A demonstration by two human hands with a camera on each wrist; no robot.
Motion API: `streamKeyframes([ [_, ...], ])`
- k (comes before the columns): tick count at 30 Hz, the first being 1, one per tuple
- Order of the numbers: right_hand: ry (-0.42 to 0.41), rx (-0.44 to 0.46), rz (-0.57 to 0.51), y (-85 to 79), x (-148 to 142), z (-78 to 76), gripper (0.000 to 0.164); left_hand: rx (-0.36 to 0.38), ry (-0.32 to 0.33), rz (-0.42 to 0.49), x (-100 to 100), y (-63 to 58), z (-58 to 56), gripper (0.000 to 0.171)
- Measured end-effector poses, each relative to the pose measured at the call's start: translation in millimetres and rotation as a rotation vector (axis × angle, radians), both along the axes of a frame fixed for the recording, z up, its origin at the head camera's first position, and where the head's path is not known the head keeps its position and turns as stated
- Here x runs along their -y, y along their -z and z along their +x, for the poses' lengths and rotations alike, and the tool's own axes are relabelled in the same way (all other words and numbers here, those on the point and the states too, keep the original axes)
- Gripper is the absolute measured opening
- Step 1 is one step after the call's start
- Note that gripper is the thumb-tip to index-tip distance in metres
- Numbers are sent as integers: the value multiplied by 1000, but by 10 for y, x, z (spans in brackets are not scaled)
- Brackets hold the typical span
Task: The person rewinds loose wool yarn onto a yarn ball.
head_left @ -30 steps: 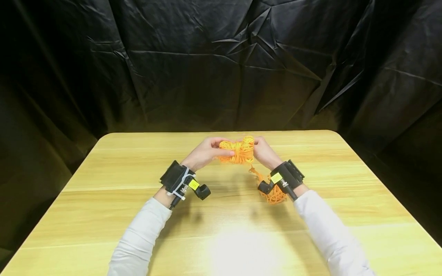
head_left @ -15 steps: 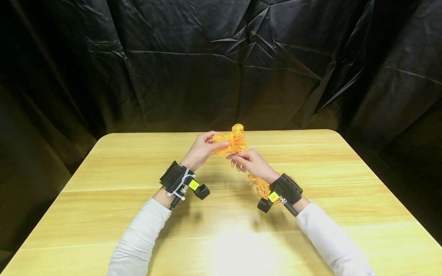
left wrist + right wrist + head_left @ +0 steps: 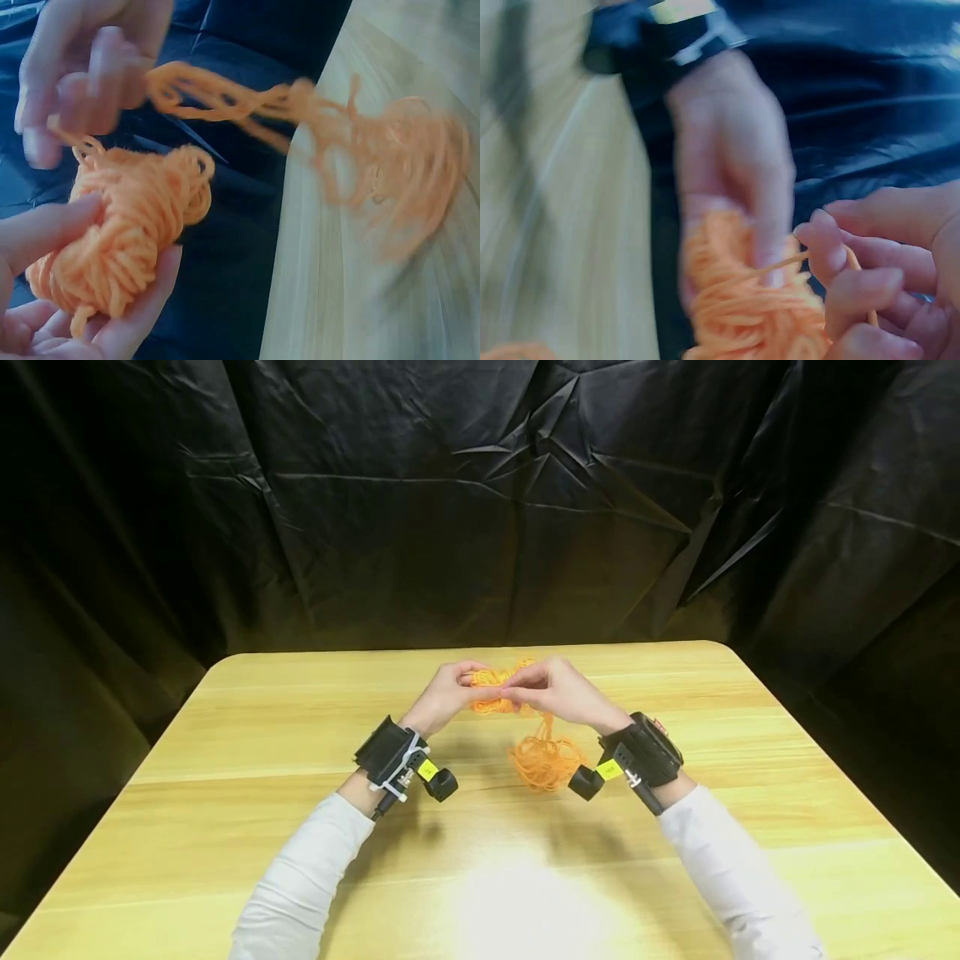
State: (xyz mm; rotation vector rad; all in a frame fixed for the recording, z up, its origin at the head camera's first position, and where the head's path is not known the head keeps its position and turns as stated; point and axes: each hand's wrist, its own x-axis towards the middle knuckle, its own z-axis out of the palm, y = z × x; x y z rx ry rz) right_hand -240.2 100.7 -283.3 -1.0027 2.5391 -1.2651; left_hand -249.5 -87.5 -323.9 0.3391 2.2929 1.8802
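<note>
One black curtain [image 3: 420,560], creased and shiny, fills the background. In front of it is a table [image 3: 187,827] of pale wood with rounded far corners and a bright glare on its near side. Two white sleeves [image 3: 303,868] reach in over it. The left hand [image 3: 442,697] is clamped on the bundle [image 3: 135,217], its thumb on one side and fingers on the other. The right hand [image 3: 566,689] is just beside it, thumb and forefinger close together, curled fingers gripping a strand [image 3: 784,262]. Black straps [image 3: 386,752] ring both wrists. The tangle [image 3: 546,764], a loose orange mass, is below the right hand, with loops running up towards that hand; I cannot tell whether it touches the table. The bundle, also orange and wound round its middle, sits between the hands near the table's far edge in the head view, partly hidden by fingers. Small black cameras [image 3: 441,785] jut inward from the straps, with yellow tags [image 3: 427,769] beside them. Thinnest, the strand leaves the bundle and passes among the right hand's fingers.
</note>
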Motion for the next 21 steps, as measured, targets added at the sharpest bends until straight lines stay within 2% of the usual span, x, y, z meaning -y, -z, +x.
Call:
streamKeyframes([
  [6, 3, 112, -128, -116, -107, -121, 23, 4, 64, -76, 21, -42, 18, 33],
  [13, 42, 209, -285, -128, -250, -268, 29, 30, 120, -90, 78, -99, 31, 36],
  [17, 41, 269, -421, -67, -272, -334, 26, 5, 216, -120, 109, -128, 33, 36],
  [21, 76, 363, -556, 83, -214, -369, 21, -7, 321, -100, 122, -166, 48, 38],
])
